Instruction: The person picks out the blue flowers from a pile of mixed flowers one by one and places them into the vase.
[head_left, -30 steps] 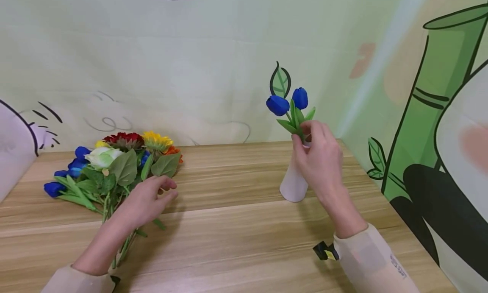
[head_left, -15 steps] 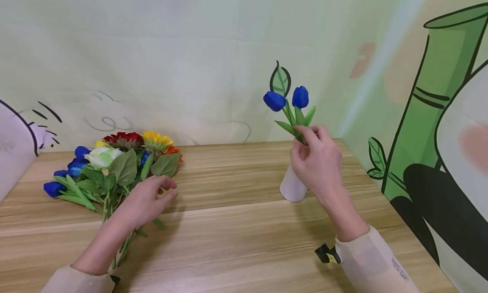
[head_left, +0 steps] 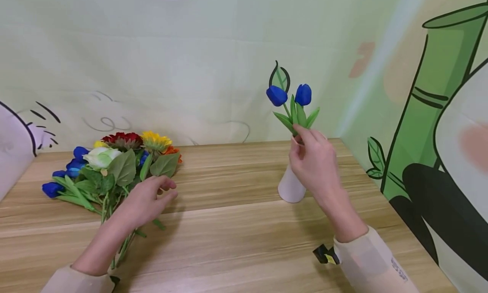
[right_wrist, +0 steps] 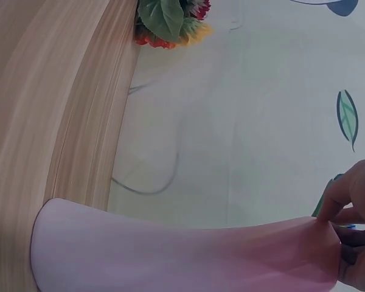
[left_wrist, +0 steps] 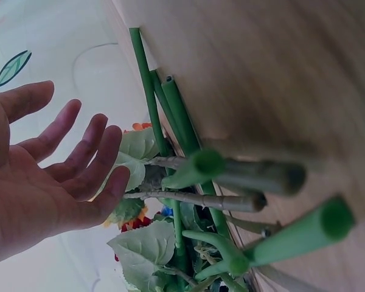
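- Presently, right hand [head_left: 316, 161] at mouth of white vase [head_left: 291, 187], fingers bent; fingertips at rim and leaf bases. Whether they pinch a stem: cannot tell.
- Two blue tulips [head_left: 303, 94] above vase mouth, blooms up and beyond right fingertips; long axes roughly upright, fanning slightly apart. Right hand nearer.
- Vase upright; tulips stand in its mouth, lower stems hidden.
- Well left of vase: flower bunch [head_left: 123, 168] lying flat on table [head_left: 228, 233], blooms away from person, stems towards.
- Also left of vase: left hand [head_left: 154, 197] above bunch, fingers loosely curved, holding nothing.
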The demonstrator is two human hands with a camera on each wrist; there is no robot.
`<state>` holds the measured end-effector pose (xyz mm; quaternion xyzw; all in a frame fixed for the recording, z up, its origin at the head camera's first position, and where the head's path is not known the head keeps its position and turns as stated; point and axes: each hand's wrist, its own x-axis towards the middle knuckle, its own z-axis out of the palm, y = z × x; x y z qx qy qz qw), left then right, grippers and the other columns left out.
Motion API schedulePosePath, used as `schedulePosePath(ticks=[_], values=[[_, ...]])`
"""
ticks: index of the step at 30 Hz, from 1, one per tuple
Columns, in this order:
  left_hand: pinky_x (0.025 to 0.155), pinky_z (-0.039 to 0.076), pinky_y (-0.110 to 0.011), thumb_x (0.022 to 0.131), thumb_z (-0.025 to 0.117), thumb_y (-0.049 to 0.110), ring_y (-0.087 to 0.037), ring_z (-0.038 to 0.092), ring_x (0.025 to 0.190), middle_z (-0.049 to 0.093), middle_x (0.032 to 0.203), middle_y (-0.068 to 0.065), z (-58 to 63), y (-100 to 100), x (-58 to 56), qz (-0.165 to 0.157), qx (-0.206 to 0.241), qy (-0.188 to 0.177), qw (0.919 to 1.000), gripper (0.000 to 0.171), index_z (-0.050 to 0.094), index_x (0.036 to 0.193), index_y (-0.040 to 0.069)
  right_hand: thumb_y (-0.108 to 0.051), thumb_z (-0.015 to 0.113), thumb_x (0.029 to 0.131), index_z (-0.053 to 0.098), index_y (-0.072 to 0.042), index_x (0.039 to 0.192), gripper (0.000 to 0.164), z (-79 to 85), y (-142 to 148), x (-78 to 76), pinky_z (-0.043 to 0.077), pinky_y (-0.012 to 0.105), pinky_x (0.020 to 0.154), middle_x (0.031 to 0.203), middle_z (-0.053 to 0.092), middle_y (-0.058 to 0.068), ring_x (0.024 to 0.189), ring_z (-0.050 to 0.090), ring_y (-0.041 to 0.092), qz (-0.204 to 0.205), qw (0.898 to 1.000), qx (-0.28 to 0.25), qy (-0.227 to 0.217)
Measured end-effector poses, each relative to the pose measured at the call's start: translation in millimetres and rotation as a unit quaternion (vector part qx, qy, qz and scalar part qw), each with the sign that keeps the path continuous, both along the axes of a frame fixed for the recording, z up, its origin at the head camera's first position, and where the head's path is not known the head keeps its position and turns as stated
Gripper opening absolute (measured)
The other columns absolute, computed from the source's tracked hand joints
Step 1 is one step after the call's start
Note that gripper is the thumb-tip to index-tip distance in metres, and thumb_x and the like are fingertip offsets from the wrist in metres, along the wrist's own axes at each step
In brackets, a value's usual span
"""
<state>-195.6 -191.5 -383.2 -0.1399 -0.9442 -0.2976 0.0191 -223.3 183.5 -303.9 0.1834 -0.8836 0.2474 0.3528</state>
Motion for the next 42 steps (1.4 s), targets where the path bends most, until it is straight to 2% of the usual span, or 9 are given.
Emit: schedulePosePath(ticks=[7,17,22,25,28,31,37,42], values=[[0.085,0.052,-0.054,0.102,0.065,0.023,-0.037,0.063,0.105,0.068,0.114,-0.016,0.7,-1,-1.2,0.0,0.001,-0.006,1.0,0.027,0.069,0.118,0.001,0.006,0.068,0.094,0.067,0.011,0.117,0.024,2.6,-1,-3.4,0.061,0.04,0.072,0.099,0.071,0.022,0.088,0.071,0.033,0.013,1.0,-0.02,0.009],[0.085,0.052,-0.055,0.102,0.065,0.024,-0.038,0.063,0.105,0.068,0.114,-0.017,-0.3,-1,-1.6,-0.002,0.001,-0.005,1.0,0.028,0.068,0.117,0.0,0.007,0.072,0.091,0.071,0.008,0.104,0.013,-2.0,2,-4.1,0.06,0.041,0.077,0.1,0.071,0.02,0.092,0.069,0.032,0.022,0.999,-0.021,0.027],[0.084,0.052,-0.055,0.102,0.066,0.023,-0.038,0.063,0.104,0.069,0.113,-0.017,-0.2,0,-2.0,-0.005,0.0,-0.002,1.0,0.027,0.069,0.116,0.0,0.003,0.074,0.09,0.071,0.007,0.099,0.011,-6.4,2,-3.3,0.053,0.044,0.09,0.106,0.067,0.019,0.102,0.061,0.036,0.04,0.996,-0.002,0.077],[0.085,0.052,-0.055,0.102,0.065,0.023,-0.038,0.063,0.105,0.069,0.114,-0.017,1.1,0,-1.7,-0.005,-0.001,-0.002,1.0,0.027,0.069,0.116,0.001,0.001,0.073,0.089,0.072,0.005,0.096,0.009,-7.9,-1,-2.4,0.047,0.048,0.091,0.106,0.067,0.019,0.103,0.058,0.038,0.064,0.991,0.012,0.12],[0.085,0.052,-0.054,0.102,0.065,0.023,-0.038,0.063,0.105,0.068,0.115,-0.017,2.1,1,-1.4,-0.005,-0.004,0.002,1.0,0.027,0.069,0.117,0.001,0.0,0.072,0.09,0.072,0.004,0.094,0.006,-8.6,-6,0.4,0.046,0.049,0.092,0.103,0.068,0.018,0.101,0.059,0.038,0.09,0.986,0.03,0.14],[0.084,0.052,-0.054,0.102,0.065,0.024,-0.038,0.062,0.106,0.068,0.115,-0.017,2.5,2,-0.7,-0.007,-0.006,0.007,0.9999,0.027,0.069,0.117,0.001,0.0,0.071,0.09,0.072,0.003,0.095,0.005,-10.4,-11,4.9,0.049,0.046,0.089,0.099,0.068,0.016,0.096,0.061,0.035,0.114,0.984,0.049,0.13],[0.083,0.052,-0.054,0.102,0.065,0.025,-0.038,0.062,0.107,0.068,0.115,-0.017,3.5,4,1.8,-0.007,-0.008,0.011,0.9999,0.028,0.069,0.117,0.001,-0.001,0.075,0.088,0.071,-0.001,0.095,0.007,-25.5,-22,10.4,0.055,0.036,0.079,0.092,0.068,0.009,0.088,0.064,0.024,0.169,0.98,0.081,0.065],[0.082,0.052,-0.054,0.102,0.066,0.024,-0.038,0.062,0.106,0.068,0.114,-0.017,3.5,4,2.8,-0.007,-0.008,0.007,0.9999,0.027,0.069,0.116,0.001,-0.005,0.078,0.088,0.071,-0.003,0.095,0.01,-45.6,-31,13.3,0.056,0.037,0.076,0.091,0.069,0.008,0.085,0.066,0.024,0.173,0.977,0.122,-0.001]])
